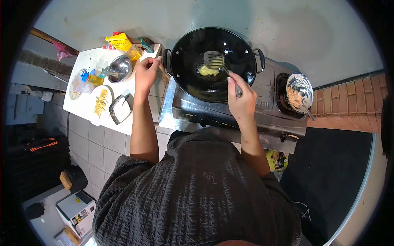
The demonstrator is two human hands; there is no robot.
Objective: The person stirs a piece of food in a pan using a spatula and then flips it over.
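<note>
My right hand (pixel 242 98) is wrapped round the handle of a slotted spatula (pixel 214 60), whose blade is inside a black wok (pixel 193 45). Just below the blade lies a yellow, egg-like piece of food (pixel 207 71) in shiny oil. My left hand (pixel 147 74) is raised beside the wok's left loop handle (pixel 166 61), with thumb and fingertips pinched together. Whether anything small is between those fingers I cannot make out. The wok stands on the left side of a steel gas stove (pixel 246 123).
On the right burner stands a pan of food (pixel 294 97) with a spoon in it. The white table (pixel 78 104) at left carries a steel bowl (pixel 120 68), a yellow packet (pixel 120 41), a plate of pale food strips (pixel 100 107), a dark-rimmed square dish (pixel 120 109) and a yellow bottle (pixel 94 79).
</note>
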